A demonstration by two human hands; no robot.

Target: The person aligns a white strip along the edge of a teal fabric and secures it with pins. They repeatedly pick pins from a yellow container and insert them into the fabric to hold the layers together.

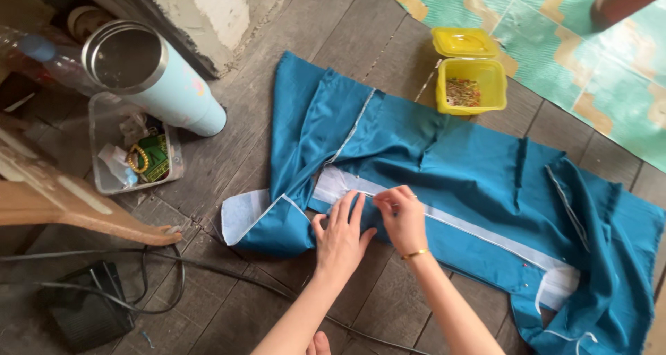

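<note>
A teal blue garment piece (479, 182) lies spread on the dark wooden floor, with a white strip (485, 234) running along its folded edge. My left hand (340, 237) lies flat on the fabric beside the white strip, fingers spread. My right hand (401, 216), with a gold bracelet on the wrist, pinches the edge of the white strip at its fingertips; a pin may be held there but it is too small to tell. A pin head shows in the strip farther right (522, 265).
An open yellow box (472, 86) with small colourful pins and its lid (463, 41) sit beyond the fabric. A light blue tumbler (156, 74), a clear tray of small items (135, 154), a wooden leg (76, 206), a black pedal (87, 306) and cables lie left. A patterned mat (576, 43) is upper right.
</note>
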